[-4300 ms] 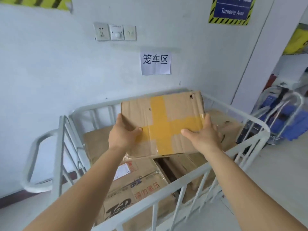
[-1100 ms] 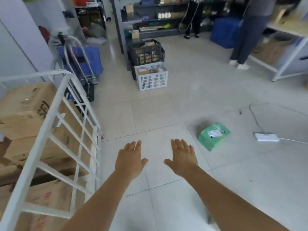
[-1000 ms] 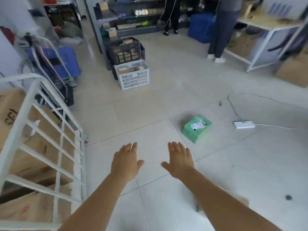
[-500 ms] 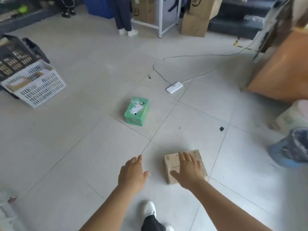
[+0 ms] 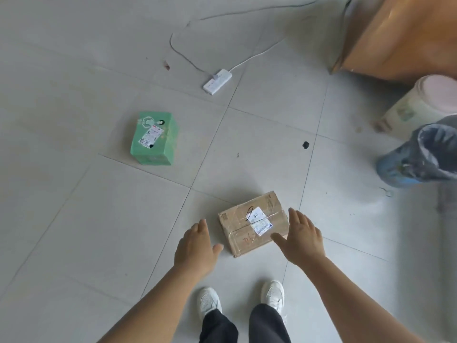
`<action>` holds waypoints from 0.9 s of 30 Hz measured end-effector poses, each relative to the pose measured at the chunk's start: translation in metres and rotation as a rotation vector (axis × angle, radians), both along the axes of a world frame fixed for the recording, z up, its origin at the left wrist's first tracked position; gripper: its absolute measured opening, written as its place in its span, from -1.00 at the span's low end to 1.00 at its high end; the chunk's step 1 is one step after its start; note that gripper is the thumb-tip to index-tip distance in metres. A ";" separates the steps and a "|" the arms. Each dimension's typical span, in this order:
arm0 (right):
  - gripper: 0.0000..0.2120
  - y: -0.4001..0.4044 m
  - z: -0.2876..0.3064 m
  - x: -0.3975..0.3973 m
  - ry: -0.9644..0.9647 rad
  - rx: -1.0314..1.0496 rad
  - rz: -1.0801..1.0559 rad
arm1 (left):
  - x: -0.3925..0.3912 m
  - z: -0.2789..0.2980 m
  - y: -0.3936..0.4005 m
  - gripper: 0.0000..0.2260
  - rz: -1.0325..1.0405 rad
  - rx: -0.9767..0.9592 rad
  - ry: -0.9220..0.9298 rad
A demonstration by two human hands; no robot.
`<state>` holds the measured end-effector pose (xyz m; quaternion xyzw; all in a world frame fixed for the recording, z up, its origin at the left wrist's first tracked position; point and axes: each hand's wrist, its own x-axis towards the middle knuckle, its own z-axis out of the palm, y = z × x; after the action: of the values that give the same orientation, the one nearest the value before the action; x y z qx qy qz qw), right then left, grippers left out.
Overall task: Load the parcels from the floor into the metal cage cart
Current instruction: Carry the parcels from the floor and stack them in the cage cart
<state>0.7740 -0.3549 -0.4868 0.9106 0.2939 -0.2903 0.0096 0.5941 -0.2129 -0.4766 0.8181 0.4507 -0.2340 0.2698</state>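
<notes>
- The left hand (image 5: 195, 246) and right hand (image 5: 300, 237) hang over the floor (image 5: 74, 231) with fingers straight and spread, holding nothing; they flank the brown parcel (image 5: 254, 224), apparently to clamp its 2 sides
- The right hand overlaps the parcel's right edge; contact cannot be told
- The parcel lies flat just ahead of the person's shoes (image 5: 210, 302)
- A green parcel (image 5: 154, 138) sits well apart, likely next
- The cage cart is out of view
</notes>
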 end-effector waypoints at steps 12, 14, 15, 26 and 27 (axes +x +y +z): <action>-0.14 -0.008 -0.208 0.096 0.151 -0.127 -0.103 | 0.071 -0.205 -0.006 -0.28 0.125 -0.135 0.121; -0.13 -0.009 -0.241 0.108 0.163 -0.144 -0.093 | 0.079 -0.241 -0.009 -0.29 0.184 -0.175 0.145; -0.13 -0.009 -0.257 0.113 0.172 -0.151 -0.084 | 0.083 -0.258 -0.010 -0.29 0.220 -0.195 0.150; -0.01 -0.001 -0.390 0.125 0.212 -0.091 -0.100 | 0.100 -0.388 -0.019 -0.10 0.549 -0.283 0.094; 0.01 -0.001 -0.397 0.126 0.209 -0.074 -0.117 | 0.100 -0.391 -0.021 -0.10 0.581 -0.276 0.078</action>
<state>0.9001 -0.3557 -0.8842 0.8901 0.2286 -0.3942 -0.0042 0.6936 -0.2338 -0.8678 0.6012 0.6395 -0.2373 0.4162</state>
